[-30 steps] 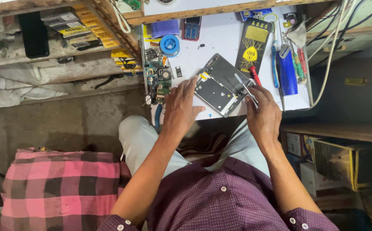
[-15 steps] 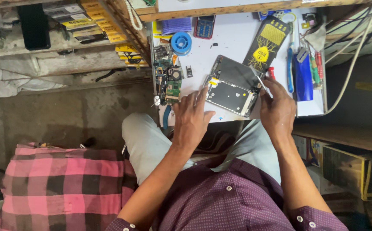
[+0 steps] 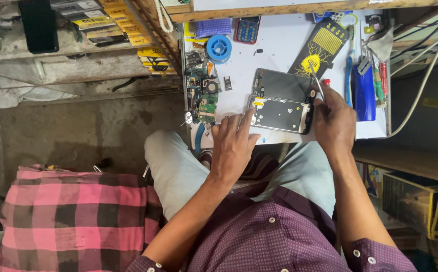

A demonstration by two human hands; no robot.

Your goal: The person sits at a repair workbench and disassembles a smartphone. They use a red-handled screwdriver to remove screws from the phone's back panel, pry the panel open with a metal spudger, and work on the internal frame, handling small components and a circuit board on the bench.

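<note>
An opened phone frame (image 3: 281, 114) lies on the white worktable (image 3: 279, 45), with a dark screen panel (image 3: 284, 84) just beyond it. My left hand (image 3: 234, 143) rests at the frame's left end, fingertips touching it. My right hand (image 3: 334, 121) is at the frame's right end and grips thin metal tweezers (image 3: 316, 81) that point up and away from the phone.
A green circuit board (image 3: 205, 98) lies at the table's left edge, a blue solder reel (image 3: 219, 48) and a small calculator (image 3: 247, 30) behind it. A black-and-yellow tool pouch (image 3: 319, 48), screwdrivers (image 3: 377, 80) and a blue tool (image 3: 364, 90) sit at the right. A pink checked cloth (image 3: 73, 216) lies at lower left.
The phone frame has turned from a tilt to lie level across the table. Both hands have shifted with it, the left to its left end, the right to its right end.
</note>
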